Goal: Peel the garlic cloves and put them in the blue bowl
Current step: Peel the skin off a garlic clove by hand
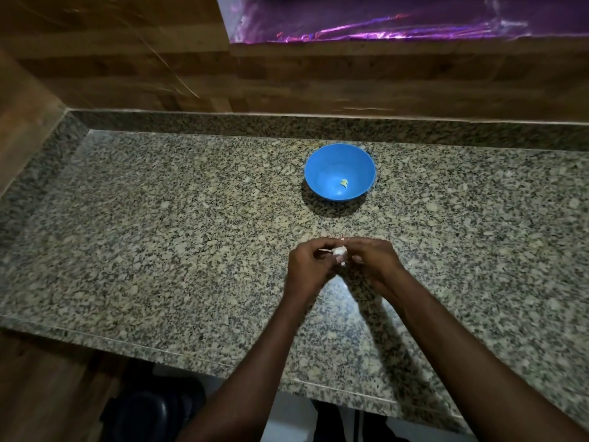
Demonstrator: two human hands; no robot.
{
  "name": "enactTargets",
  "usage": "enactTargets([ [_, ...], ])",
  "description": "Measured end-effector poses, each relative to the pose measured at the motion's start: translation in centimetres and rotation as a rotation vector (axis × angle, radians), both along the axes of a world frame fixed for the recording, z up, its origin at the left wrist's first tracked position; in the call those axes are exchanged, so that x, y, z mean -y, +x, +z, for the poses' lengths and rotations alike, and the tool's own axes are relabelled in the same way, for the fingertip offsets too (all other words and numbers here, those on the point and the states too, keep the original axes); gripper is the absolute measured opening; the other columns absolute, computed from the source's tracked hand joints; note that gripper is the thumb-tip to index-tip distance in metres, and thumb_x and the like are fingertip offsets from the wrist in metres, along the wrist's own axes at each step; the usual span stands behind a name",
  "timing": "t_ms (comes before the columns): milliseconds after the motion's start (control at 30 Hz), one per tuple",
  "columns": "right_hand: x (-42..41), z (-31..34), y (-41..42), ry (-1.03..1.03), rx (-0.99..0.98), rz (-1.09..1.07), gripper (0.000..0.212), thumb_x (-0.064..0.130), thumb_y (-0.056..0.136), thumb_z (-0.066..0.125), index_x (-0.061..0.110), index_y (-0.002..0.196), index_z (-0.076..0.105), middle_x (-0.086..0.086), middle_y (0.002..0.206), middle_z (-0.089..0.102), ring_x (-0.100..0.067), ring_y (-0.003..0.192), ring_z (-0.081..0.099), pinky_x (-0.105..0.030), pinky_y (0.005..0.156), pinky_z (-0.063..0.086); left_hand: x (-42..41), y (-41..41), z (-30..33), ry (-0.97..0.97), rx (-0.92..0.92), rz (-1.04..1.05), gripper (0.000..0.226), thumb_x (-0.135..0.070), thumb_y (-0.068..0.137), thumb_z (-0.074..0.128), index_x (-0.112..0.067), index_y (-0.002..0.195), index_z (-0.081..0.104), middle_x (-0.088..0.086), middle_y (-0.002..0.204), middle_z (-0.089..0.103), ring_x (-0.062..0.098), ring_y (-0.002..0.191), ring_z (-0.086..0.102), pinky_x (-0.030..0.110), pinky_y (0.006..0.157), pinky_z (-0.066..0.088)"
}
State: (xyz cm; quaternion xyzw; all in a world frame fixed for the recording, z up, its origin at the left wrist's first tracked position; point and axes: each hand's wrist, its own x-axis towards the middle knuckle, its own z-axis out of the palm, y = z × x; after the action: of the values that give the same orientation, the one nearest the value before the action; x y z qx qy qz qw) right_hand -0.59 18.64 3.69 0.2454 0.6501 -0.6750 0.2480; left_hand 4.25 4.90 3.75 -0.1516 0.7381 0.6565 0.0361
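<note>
While both hands, left [310,261] and right [371,258], pinch the garlic clove [339,251] near the blue bowl [339,171], skin clings. Peeling from the tip probably works best.

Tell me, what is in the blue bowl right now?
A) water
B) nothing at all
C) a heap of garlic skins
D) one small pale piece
D: a single small yellowish piece, probably a peeled clove, lies on the floor of the blue bowl, while both hands hold more garlic nearer the person.
</note>
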Motion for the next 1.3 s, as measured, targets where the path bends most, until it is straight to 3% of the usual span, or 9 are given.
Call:
enactTargets([
  [200,-0.9,0.5,-0.9,-0.099,0.052,0.108,0.022,-0.019,0.076,0.067,-0.007,0.094,0.072,-0.024,0.082,0.071,-0.030,0.069,0.069,-0.032,0.065,0.062,0.6,-0.1,-0.2,-0.010,0.016,0.011,0.026,0.004,0.080,0.077,-0.010,0.102,0.078,0.001,0.087,0.078,0.013,0.077,0.074,0.021,0.065,0.056],
  [367,-0.2,-0.3,-0.9,0.007,0.031,0.097,0.021,-0.017,0.063,0.069,0.003,0.068,0.073,-0.022,0.072,0.069,-0.033,0.072,0.066,-0.055,0.083,0.059,0.4,-0.1,-0.4,-0.016,0.005,0.010,0.029,0.003,0.079,0.079,-0.007,0.106,0.077,0.003,0.088,0.078,0.017,0.078,0.075,0.022,0.065,0.058],
  [533,0.3,-1.2,-0.7,0.008,0.022,-0.007,0.020,-0.015,0.056,0.066,0.003,0.063,0.074,-0.023,0.073,0.070,-0.029,0.066,0.062,-0.047,0.073,0.057,0.2,-0.2,-1.0,-0.025,0.020,0.027,0.028,0.003,0.079,0.079,-0.008,0.104,0.078,0.004,0.085,0.078,0.016,0.076,0.075,0.024,0.065,0.060],
  [633,0.6,-1.9,-0.6,-0.019,0.058,-0.094,0.016,-0.014,0.066,0.063,-0.001,0.068,0.072,-0.025,0.072,0.067,-0.027,0.058,0.057,-0.039,0.062,0.052,0.0,-0.3,-0.8,0.007,0.017,0.032,0.027,0.005,0.080,0.077,-0.004,0.105,0.077,0.005,0.089,0.078,0.014,0.078,0.076,0.020,0.066,0.057],
  [733,0.6,-2.0,-0.7,-0.068,0.098,-0.151,0.016,-0.016,0.076,0.058,-0.007,0.083,0.070,-0.025,0.071,0.065,-0.024,0.049,0.053,-0.037,0.055,0.052,0.0,-0.4,-1.1,-0.006,0.008,0.028,0.025,0.002,0.082,0.076,-0.007,0.105,0.077,0.005,0.090,0.078,0.018,0.081,0.076,0.026,0.068,0.060],
  [833,0.1,-2.0,-0.7,-0.120,0.153,-0.131,0.021,-0.018,0.081,0.055,-0.004,0.085,0.070,-0.024,0.071,0.066,-0.023,0.050,0.058,-0.040,0.064,0.060,0.5,-0.5,-2.0,-0.017,0.012,0.053,0.023,-0.004,0.084,0.075,-0.017,0.103,0.076,0.001,0.091,0.078,0.019,0.085,0.075,0.041,0.076,0.063],
  [967,-1.4,-2.2,-0.5,-0.216,0.196,-0.133,0.018,-0.019,0.086,0.056,-0.007,0.093,0.068,-0.023,0.081,0.065,-0.028,0.065,0.065,-0.049,0.077,0.062,1.2,-0.9,-2.8,-0.249,-0.026,0.132,0.023,-0.008,0.085,0.075,-0.022,0.103,0.075,-0.007,0.092,0.075,0.005,0.084,0.070,0.033,0.076,0.062],
  [1133,-3.1,-1.8,0.5,-0.325,0.177,-0.183,0.011,-0.021,0.088,0.056,-0.013,0.087,0.064,-0.018,0.099,0.070,-0.031,0.089,0.068,-0.028,0.061,0.062,2.4,-1.2,-4.4,-0.538,-0.125,0.096,0.023,-0.007,0.089,0.071,-0.016,0.109,0.073,-0.002,0.106,0.073,0.012,0.096,0.068,0.039,0.085,0.058],
  [1300,-4.6,-2.3,1.1,-0.354,0.218,-0.193,0.011,-0.020,0.089,0.055,-0.016,0.093,0.064,-0.021,0.100,0.070,-0.029,0.088,0.070,-0.023,0.059,0.059,0.7,0.7,-3.9,-0.828,-0.339,0.117,0.027,-0.003,0.091,0.065,-0.012,0.117,0.069,0.003,0.121,0.065,0.019,0.115,0.053,0.022,0.094,0.040],
])
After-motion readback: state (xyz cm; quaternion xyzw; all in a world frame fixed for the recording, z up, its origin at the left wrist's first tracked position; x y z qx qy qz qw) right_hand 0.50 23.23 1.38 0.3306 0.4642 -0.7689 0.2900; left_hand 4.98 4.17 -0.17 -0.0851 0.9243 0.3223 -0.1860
